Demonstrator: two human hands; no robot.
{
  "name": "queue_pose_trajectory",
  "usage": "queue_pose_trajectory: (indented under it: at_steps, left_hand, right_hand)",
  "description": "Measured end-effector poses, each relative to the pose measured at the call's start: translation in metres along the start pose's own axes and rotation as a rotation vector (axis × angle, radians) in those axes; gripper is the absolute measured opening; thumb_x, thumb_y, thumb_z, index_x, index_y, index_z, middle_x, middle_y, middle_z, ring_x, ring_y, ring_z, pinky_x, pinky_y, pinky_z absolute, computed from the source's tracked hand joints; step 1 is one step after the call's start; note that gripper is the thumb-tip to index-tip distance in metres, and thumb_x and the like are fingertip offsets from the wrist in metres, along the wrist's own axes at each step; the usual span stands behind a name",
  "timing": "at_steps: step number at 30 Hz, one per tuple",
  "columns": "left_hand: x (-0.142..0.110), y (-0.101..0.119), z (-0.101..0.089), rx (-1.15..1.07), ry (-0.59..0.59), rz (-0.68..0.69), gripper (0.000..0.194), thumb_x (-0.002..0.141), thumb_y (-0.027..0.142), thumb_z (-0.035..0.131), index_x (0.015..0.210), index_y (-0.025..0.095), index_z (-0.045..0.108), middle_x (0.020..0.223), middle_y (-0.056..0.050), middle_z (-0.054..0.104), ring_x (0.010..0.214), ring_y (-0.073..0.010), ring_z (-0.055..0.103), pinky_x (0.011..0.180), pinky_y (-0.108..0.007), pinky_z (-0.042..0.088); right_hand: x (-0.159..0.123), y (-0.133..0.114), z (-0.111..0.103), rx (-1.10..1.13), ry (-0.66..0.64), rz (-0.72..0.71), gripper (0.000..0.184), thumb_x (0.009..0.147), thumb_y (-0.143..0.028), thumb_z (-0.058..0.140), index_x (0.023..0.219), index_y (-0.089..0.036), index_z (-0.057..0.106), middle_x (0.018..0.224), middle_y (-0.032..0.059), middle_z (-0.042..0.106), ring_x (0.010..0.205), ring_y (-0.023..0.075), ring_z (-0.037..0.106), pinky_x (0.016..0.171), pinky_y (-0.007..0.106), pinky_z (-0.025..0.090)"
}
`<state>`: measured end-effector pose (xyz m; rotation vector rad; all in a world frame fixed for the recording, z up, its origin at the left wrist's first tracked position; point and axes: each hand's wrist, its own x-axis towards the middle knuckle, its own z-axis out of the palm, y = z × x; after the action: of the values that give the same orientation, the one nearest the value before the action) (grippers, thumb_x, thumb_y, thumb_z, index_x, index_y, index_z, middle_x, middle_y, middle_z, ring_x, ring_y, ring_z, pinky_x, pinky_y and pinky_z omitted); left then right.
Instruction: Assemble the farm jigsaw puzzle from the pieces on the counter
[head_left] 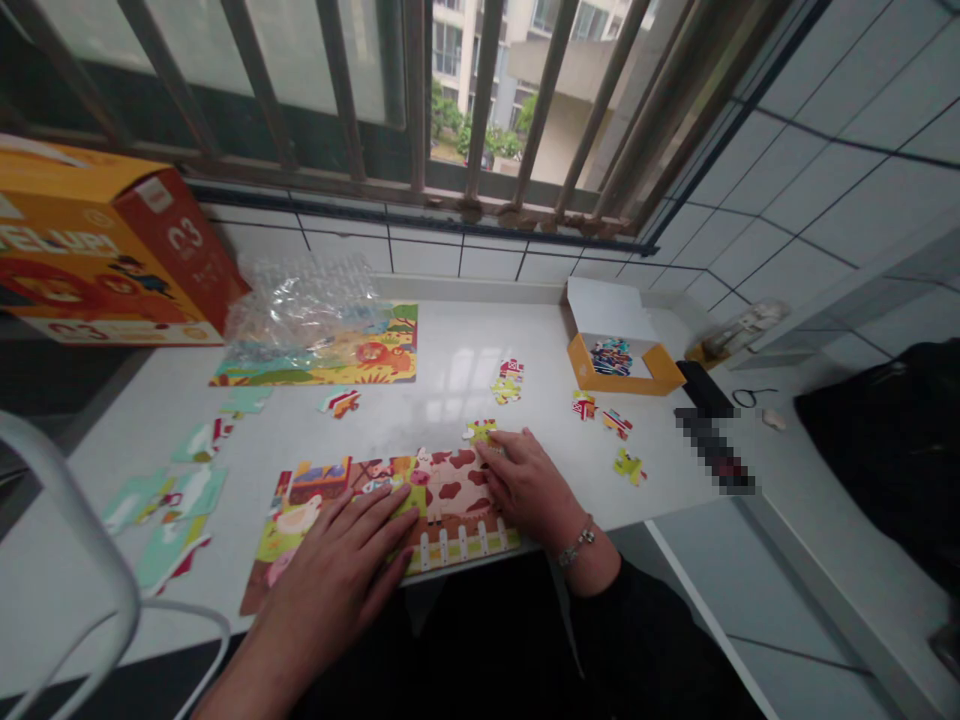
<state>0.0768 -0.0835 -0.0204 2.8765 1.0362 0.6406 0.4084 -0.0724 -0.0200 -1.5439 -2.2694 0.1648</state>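
Note:
A partly joined farm jigsaw (450, 495) with a cow and a white fence lies at the near edge of the white table (450, 370). My left hand (341, 560) rests flat on its lower left part, fingers stretched out. My right hand (529, 485) lies on the jigsaw's right edge, fingertips touching a green-yellow piece (480, 431) at the top right corner. A bracelet sits on that wrist.
A finished lion jigsaw (330, 362) lies under a clear plastic bag (307, 295). An orange game box (105, 250) stands far left. A small open box (619, 360) holds pieces. Loose pieces (604, 415) and teal pieces (176, 495) lie scattered. A white chair frame (82, 530) curves near left.

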Motion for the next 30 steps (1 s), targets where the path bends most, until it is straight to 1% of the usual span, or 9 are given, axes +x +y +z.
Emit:
queue_pose_trajectory:
  at_steps: [6,9,12,15,18,22,25,28,30]
  left_hand:
    - [0.0,-0.002,0.001,-0.011,-0.014,-0.015,0.041,0.11,0.04,0.061,0.149,0.032,0.07,0.157,-0.005,0.072,0.139,-0.0313,0.068,0.125,-0.058,0.047]
    - [0.0,-0.001,0.0,-0.023,-0.001,-0.016,0.039,0.111,0.039,0.059,0.147,0.031,0.071,0.157,-0.005,0.072,0.139,-0.0304,0.068,0.126,-0.056,0.047]
    - [0.001,0.0,0.001,-0.024,0.005,-0.014,0.038,0.111,0.038,0.06,0.147,0.031,0.071,0.157,-0.005,0.071,0.139,-0.0309,0.068,0.125,-0.057,0.046]
    - [0.001,-0.001,0.002,-0.026,0.013,-0.009,0.038,0.11,0.038,0.061,0.146,0.031,0.072,0.155,-0.006,0.072,0.138,-0.032,0.069,0.124,-0.058,0.047]
    - [0.002,-0.001,0.002,-0.041,0.025,-0.014,0.038,0.11,0.039,0.06,0.146,0.03,0.072,0.153,-0.006,0.074,0.138,-0.032,0.069,0.123,-0.058,0.048]
    - [0.003,-0.001,0.001,-0.055,0.007,-0.007,0.038,0.11,0.039,0.061,0.146,0.032,0.072,0.156,-0.005,0.072,0.139,-0.0308,0.069,0.126,-0.058,0.046]
    - [0.002,0.0,0.0,-0.046,0.009,-0.01,0.037,0.11,0.036,0.061,0.146,0.032,0.072,0.158,-0.005,0.071,0.139,-0.0303,0.068,0.127,-0.058,0.046]
    - [0.002,0.001,-0.001,-0.054,0.004,-0.013,0.037,0.11,0.034,0.06,0.145,0.031,0.073,0.158,-0.005,0.071,0.14,-0.0301,0.068,0.128,-0.058,0.046]
    - [0.003,0.002,-0.002,-0.051,-0.009,-0.013,0.038,0.11,0.034,0.061,0.147,0.031,0.072,0.159,-0.005,0.07,0.14,-0.0302,0.068,0.127,-0.058,0.047]
  right_hand:
    - [-0.013,0.015,-0.009,-0.034,0.108,0.044,0.037,0.108,-0.017,0.057,0.139,-0.025,0.077,0.147,0.0171,0.071,0.134,0.0321,0.066,0.117,0.057,0.055]
    - [-0.04,0.042,-0.027,-0.133,0.219,0.208,0.037,0.104,-0.014,0.056,0.133,-0.019,0.078,0.139,0.019,0.074,0.129,0.0323,0.067,0.114,0.054,0.057]
    - [-0.079,0.079,-0.047,-0.301,0.298,0.415,0.036,0.104,-0.018,0.054,0.131,-0.014,0.077,0.136,0.0237,0.075,0.127,0.0355,0.069,0.115,0.058,0.055]
    - [-0.116,0.112,-0.063,-0.383,0.176,0.568,0.039,0.101,-0.021,0.054,0.133,-0.013,0.075,0.138,0.0248,0.075,0.128,0.0367,0.07,0.117,0.058,0.053]
    - [-0.137,0.13,-0.076,-0.298,0.044,0.605,0.039,0.101,-0.025,0.057,0.134,-0.015,0.075,0.135,0.0218,0.077,0.123,0.0341,0.074,0.115,0.051,0.055]
    - [-0.136,0.135,-0.09,-0.308,0.011,0.648,0.048,0.096,-0.028,0.068,0.141,-0.013,0.073,0.123,0.0221,0.078,0.116,0.0352,0.074,0.11,0.049,0.056]
    - [-0.122,0.131,-0.099,-0.298,-0.009,0.671,0.051,0.094,-0.029,0.071,0.142,-0.015,0.075,0.112,0.0176,0.076,0.103,0.0319,0.075,0.101,0.043,0.057]
    - [-0.102,0.121,-0.107,-0.263,-0.029,0.616,0.032,0.1,-0.032,0.062,0.121,-0.02,0.084,0.101,0.0132,0.075,0.093,0.0291,0.074,0.09,0.04,0.056]
    - [-0.085,0.11,-0.111,-0.252,-0.028,0.556,0.029,0.102,-0.034,0.059,0.104,-0.021,0.084,0.097,0.0128,0.077,0.092,0.0299,0.073,0.086,0.04,0.054]
